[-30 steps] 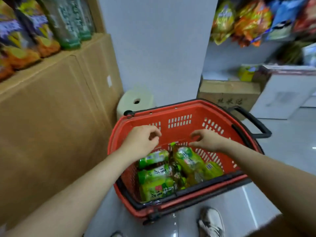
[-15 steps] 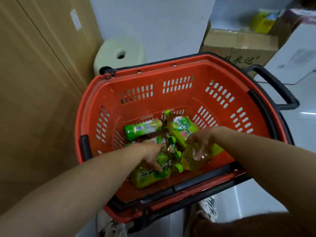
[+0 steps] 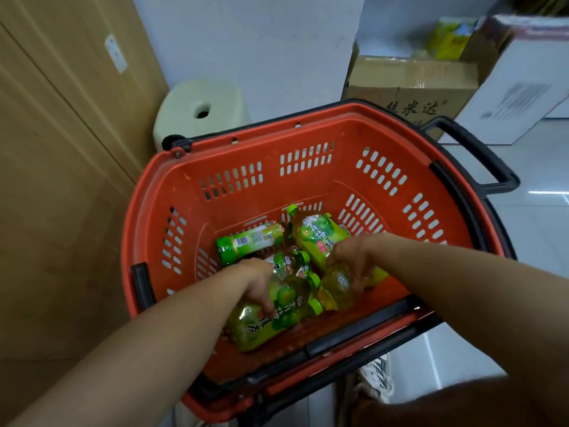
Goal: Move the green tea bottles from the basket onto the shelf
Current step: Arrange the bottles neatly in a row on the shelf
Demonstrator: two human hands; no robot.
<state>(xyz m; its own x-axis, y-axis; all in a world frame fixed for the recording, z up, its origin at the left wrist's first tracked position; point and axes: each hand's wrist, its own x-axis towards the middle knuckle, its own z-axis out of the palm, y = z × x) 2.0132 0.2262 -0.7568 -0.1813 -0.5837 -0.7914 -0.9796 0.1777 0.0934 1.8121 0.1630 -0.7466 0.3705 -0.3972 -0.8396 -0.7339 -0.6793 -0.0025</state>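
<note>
Several green tea bottles lie in the bottom of a red plastic basket [image 3: 234, 186]. My left hand [image 3: 257, 280] reaches down and curls its fingers round the nearest bottle [image 3: 274, 318], which lies on its side with its green cap to the right. My right hand [image 3: 354, 257] grips another bottle [image 3: 335, 288] by its clear yellow body. Two more bottles lie behind: one with a barcode label [image 3: 249, 243] at the left, one with a green fruit label [image 3: 314, 234] at the right. The shelf is out of view.
A tan wooden cabinet side [image 3: 61, 211] stands close on the left. A pale plastic stool [image 3: 201, 107] sits behind the basket against a white wall. Cardboard boxes [image 3: 409, 84] stand at the back right. The basket's black handle [image 3: 480, 155] juts right. My shoe [image 3: 374, 380] is below the basket.
Both hands dropped from above the basket into it and closed on bottles. The view tilted down and nearer, so the snack shelves left the frame.
</note>
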